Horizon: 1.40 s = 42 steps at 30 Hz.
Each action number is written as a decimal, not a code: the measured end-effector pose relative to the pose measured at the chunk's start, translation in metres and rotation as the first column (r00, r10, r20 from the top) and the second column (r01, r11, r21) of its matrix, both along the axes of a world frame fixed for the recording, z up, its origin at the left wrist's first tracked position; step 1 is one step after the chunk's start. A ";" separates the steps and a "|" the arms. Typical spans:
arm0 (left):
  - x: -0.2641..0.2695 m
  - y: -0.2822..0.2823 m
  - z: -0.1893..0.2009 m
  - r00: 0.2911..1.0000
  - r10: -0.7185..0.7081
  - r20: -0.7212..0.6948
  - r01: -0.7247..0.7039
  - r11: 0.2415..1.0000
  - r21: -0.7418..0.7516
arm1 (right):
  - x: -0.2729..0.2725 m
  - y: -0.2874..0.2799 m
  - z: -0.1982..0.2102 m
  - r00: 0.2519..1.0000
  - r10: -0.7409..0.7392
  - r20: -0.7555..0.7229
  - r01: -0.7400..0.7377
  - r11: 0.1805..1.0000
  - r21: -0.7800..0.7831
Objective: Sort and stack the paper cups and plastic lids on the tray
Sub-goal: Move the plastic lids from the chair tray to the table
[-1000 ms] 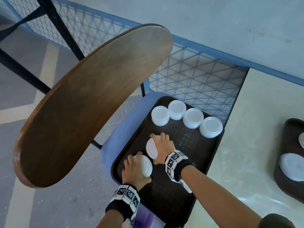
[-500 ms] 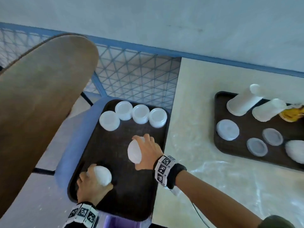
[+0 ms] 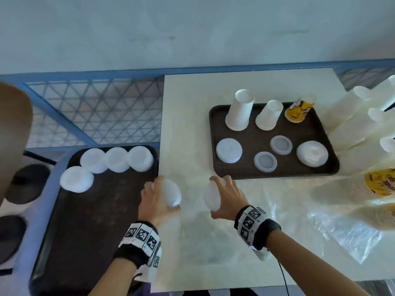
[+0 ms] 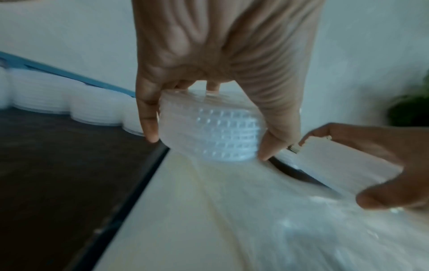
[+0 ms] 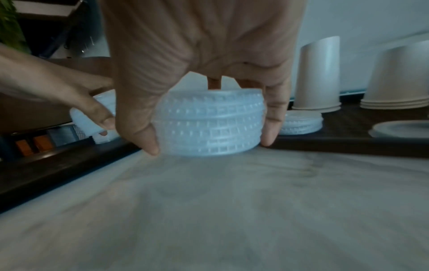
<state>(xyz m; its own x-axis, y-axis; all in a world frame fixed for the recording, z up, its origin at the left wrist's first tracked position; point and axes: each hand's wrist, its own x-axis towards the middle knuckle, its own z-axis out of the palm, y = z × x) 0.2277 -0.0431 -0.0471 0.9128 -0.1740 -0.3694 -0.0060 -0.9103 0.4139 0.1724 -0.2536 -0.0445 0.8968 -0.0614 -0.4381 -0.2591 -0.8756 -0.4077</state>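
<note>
Left hand [image 3: 157,199] curled around a stack of clear lids [image 3: 171,194], thumb and fingers pinching its sides, held over the counter [image 3: 192,124] edge beside the left tray [image 3: 85,221]. Right hand [image 3: 225,199] likewise gripped a second lid stack [image 3: 211,195], above the counter, just short of the right tray [image 3: 215,116]. Farther: four white lid stacks [image 3: 116,159] at the left tray's back. On the right tray lay lids [image 3: 228,151], then upturned paper cups [image 3: 240,111] behind. Sleeved cups [image 3: 352,116] far right.
</note>
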 end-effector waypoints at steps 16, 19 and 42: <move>-0.012 -0.057 -0.033 0.971 -0.203 -0.126 0.225 0.955 0.194 | 0.001 -0.005 -0.030 0.996 0.038 -0.083 -0.048 0.993 -0.110; -0.012 -0.057 -0.037 0.965 -0.226 -0.131 0.250 0.944 0.215 | 0.000 -0.003 -0.035 0.994 0.040 -0.099 -0.053 0.990 -0.131; 0.050 0.069 0.006 0.963 0.126 0.239 -0.126 0.992 -0.016 | 0.082 0.068 0.030 0.944 0.119 0.309 -0.101 0.992 -0.073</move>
